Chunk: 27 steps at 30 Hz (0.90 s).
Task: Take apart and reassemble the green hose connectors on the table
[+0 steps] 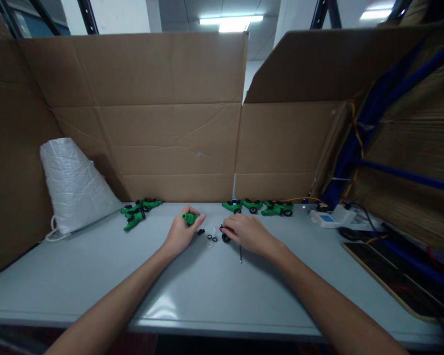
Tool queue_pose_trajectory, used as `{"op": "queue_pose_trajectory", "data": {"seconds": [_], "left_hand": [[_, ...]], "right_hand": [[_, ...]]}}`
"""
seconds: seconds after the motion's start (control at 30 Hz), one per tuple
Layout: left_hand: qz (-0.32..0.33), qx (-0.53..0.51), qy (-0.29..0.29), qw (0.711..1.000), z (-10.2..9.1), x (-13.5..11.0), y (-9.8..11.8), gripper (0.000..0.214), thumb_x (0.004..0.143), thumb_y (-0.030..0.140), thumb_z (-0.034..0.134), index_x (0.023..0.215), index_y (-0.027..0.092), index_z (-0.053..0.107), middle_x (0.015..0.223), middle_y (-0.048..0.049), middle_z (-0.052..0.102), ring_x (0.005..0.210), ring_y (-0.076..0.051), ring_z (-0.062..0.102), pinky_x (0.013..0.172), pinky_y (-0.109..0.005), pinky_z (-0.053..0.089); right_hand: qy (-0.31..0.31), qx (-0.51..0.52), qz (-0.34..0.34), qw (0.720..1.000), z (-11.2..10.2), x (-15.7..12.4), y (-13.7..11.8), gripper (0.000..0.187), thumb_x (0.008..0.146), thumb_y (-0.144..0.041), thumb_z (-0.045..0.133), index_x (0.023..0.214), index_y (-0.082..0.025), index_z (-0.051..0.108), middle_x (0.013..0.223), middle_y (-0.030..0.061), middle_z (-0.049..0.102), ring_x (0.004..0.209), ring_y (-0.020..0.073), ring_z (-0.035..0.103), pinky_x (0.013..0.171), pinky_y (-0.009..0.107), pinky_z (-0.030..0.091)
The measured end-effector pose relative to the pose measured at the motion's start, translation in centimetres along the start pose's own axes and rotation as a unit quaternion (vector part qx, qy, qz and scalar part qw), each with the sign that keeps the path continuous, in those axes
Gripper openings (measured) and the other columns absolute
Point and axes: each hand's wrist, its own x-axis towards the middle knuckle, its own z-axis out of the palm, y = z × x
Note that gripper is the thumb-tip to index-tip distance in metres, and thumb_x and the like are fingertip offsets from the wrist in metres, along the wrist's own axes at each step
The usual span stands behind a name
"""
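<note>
My left hand (181,232) rests on the grey table (207,291) with its fingers wrapped round a green plastic part (190,217). My right hand (246,232) lies just to its right, fingers pinched on a small thin tool with a red bit (222,229). Between the two hands lie a few small black rings (210,238) and a pale ring. A black round piece (225,239) sits under my right fingers. A thin metal pin (240,254) lies beside my right wrist.
Green parts lie in a pile at the back left (138,213) and in a row at the back right (261,207). A white woven bag (74,185) stands left. Cardboard walls (151,118) surround the table. A white device with wires (329,218) and a dark board (392,276) are right.
</note>
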Motion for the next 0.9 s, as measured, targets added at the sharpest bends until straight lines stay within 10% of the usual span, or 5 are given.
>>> {"op": "queue_pose_trajectory", "data": {"seconds": [0.9], "left_hand": [[-0.023,-0.069,0.001,0.997,0.31,0.31,-0.67,0.036,0.094,0.055,0.067,0.1,0.021,0.06,0.085,0.0,0.064,0.079,-0.018,0.059,0.078,-0.029,0.046]], "right_hand": [[0.049,-0.02,0.02,0.998,0.06,0.17,-0.15,0.006,0.106,-0.027,0.059,0.103,-0.022,0.061,0.106,0.0061,0.068,0.097,0.0214,0.062,0.071,0.03,0.036]]}}
